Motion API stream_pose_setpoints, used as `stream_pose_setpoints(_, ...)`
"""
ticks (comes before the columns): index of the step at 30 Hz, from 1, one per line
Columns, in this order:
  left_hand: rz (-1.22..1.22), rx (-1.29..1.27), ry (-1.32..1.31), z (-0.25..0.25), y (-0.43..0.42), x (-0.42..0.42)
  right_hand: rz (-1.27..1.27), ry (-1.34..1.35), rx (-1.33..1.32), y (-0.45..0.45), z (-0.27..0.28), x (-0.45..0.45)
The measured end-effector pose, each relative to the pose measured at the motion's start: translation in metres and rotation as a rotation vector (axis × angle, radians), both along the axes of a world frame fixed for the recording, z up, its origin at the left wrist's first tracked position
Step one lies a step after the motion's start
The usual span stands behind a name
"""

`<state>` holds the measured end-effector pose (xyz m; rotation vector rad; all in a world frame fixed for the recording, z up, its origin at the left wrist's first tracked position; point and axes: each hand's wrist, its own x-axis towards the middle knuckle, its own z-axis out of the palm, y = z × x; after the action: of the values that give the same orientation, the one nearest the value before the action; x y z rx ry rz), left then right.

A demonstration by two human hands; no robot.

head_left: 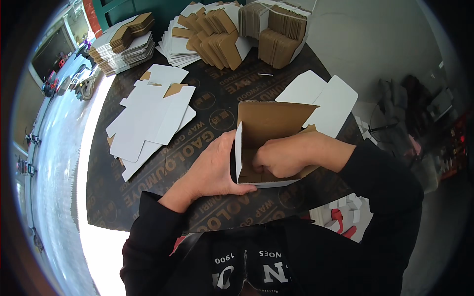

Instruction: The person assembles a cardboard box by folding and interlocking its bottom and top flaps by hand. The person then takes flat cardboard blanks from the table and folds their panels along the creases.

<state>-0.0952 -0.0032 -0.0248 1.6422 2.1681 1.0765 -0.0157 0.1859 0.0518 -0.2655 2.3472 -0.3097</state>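
Note:
A cardboard box [276, 116], white outside and brown inside, is held with its open top toward me, near the table's front edge. My left hand [215, 165] wraps around its left wall, with the thumb along the near lower edge. Inside the box is my right hand [281, 155], its fingers curled into a fist low against the inner bottom. The undersides of those fingers are hidden, and nothing shows in them. Behind the box, at the right, lies a flat white carton blank [333, 106], partly covered by the box.
Loose flat carton blanks [148, 116] overlap on the dark printed plywood table [212, 217] at the left. Along the back stand a left stack of blanks [123, 44], a fanned pile [207, 37] and a strapped bundle [276, 32]. White and red items [340, 217] sit below the front edge.

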Motion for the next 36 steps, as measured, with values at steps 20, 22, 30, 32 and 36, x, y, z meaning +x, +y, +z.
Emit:
stream_pose_setpoints(20, 0.069, 0.032, -0.077, -0.005, 0.0, -0.003, 0.066, -0.029, -0.003, -0.006, -0.002, -0.019)
stream_pose_setpoints(22, 0.072, 0.043, -0.074, -0.005, 0.0, -0.004, 0.083, 0.007, 0.004, -0.007, -0.003, -0.02)
stream_pose_setpoints(30, 0.092, 0.055, -0.146, -0.005, -0.003, -0.011, -0.072, 0.125, 0.072, -0.018, 0.018, -0.011)
stream_pose_setpoints(32, 0.122, 0.063, -0.147, -0.003, -0.008, -0.019, -0.13, 0.314, -0.18, -0.015, 0.04, 0.003)
stream_pose_setpoints(36, 0.21, 0.105, -0.157, -0.001, -0.016, -0.034, -0.031, 0.762, -0.309, 0.0, 0.056, 0.015)
